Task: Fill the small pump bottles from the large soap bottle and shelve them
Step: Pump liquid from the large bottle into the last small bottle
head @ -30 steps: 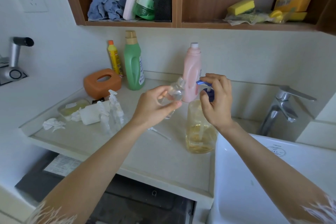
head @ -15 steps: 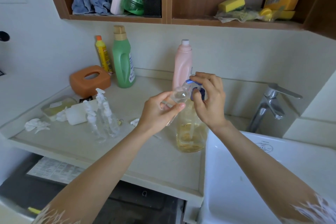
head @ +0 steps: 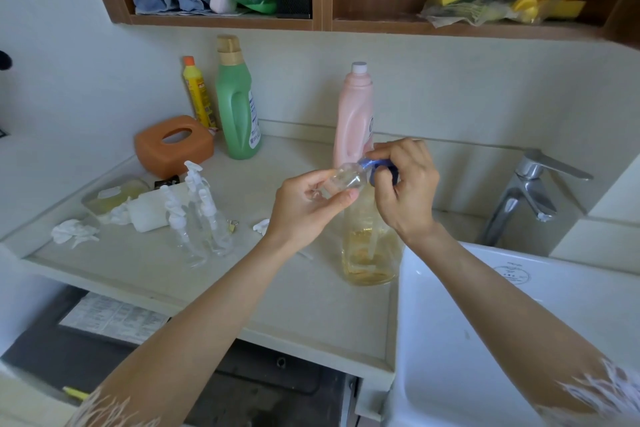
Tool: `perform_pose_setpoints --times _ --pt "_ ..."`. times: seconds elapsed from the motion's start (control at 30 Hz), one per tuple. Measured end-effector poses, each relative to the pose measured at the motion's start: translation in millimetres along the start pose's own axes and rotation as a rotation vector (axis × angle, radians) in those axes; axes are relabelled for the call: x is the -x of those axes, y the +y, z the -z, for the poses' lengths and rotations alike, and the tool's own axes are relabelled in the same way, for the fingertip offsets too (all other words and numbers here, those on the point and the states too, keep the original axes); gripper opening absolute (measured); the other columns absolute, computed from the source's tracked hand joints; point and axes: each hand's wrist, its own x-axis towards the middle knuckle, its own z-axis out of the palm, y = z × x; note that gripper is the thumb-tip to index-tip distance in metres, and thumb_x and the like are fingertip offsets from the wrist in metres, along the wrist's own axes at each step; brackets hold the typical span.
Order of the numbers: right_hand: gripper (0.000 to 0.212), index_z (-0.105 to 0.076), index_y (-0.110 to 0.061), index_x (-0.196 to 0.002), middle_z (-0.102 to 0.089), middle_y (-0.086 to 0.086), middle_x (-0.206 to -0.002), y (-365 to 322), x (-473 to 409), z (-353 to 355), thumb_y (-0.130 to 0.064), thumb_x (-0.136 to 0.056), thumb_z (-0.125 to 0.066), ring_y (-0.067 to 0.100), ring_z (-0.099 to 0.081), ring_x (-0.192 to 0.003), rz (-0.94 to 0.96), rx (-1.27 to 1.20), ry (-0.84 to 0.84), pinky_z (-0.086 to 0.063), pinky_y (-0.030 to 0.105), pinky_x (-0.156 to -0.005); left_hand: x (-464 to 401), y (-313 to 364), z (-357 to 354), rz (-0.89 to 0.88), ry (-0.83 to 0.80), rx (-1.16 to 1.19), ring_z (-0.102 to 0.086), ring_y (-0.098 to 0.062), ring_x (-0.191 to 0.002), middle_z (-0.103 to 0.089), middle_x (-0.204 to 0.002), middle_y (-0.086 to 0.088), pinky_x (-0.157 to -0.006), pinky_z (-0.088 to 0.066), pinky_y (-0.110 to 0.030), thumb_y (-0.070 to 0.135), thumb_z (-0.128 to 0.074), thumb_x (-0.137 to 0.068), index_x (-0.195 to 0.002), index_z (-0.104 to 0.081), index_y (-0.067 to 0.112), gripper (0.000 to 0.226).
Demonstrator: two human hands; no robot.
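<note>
At the centre of the frame, the left hand [head: 304,208] pinches a small clear bottle [head: 346,179], tilted with its mouth against the blue pump head [head: 375,166] of the large soap bottle [head: 369,246]. The right hand [head: 405,187] curls its fingers over that pump. This looks like the filling step; next, pressing the pump calls for a steady mouth under the spout. Three capped pump bottles [head: 197,215] wait at centre left on the bench [head: 304,308]. The sink [head: 485,340] edge crowds the soap bottle's right; the shelf [head: 221,20] above is already cluttered.
</note>
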Motion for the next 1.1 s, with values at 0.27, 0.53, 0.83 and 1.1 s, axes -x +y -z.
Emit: perform_pose_setpoints --times 0.27,0.53,0.83,1.1 --pt "0.031 -0.072 -0.003 -0.09 -0.07 0.009 -0.096 -10 -9 16 -0.006 -0.075 -0.045 0.032 -0.061 -0.087 0.018 0.057 -0.086 -0.04 0.021 -0.082 2 14 -3 0.051 0.005 0.145 -0.046 -0.013 -0.054 -0.059 -0.065 0.007 -0.048 -0.041 -0.023 0.014 -0.074 -0.083 -0.085 -0.073 0.033 0.019" --pt "0.032 -0.069 0.002 -0.1 -0.067 0.015 -0.109 -9 -1 17 -0.002 -0.076 -0.05 0.033 -0.059 -0.108 0.029 0.043 -0.099 -0.044 0.034 -0.097 5 16 -5 0.076 0.0 0.157 -0.048 -0.009 -0.049 -0.061 -0.065 0.012 -0.051 -0.043 -0.028 0.025 -0.074 -0.077 -0.082 -0.072 0.036 0.012" --pt "0.029 -0.071 -0.001 -0.081 -0.071 0.008 -0.089 -3 7 2 -0.001 -0.07 -0.044 0.031 -0.063 -0.091 0.037 0.059 -0.018 -0.047 0.028 -0.08 3 3 -3 0.106 0.018 0.169 -0.048 -0.009 -0.047 -0.062 -0.061 0.008 -0.047 -0.044 -0.023 0.015 -0.077 -0.079 -0.077 -0.072 0.032 0.017" --pt "0.033 -0.07 0.0 -0.095 -0.069 0.01 -0.106 -12 2 15 0.008 -0.067 -0.054 0.03 -0.061 -0.104 0.024 0.103 -0.104 -0.044 0.025 -0.092 3 10 -3 0.112 -0.014 0.199 -0.05 -0.011 -0.05 -0.065 -0.067 0.009 -0.052 -0.045 -0.03 0.024 -0.076 -0.073 -0.082 -0.071 0.033 0.013"
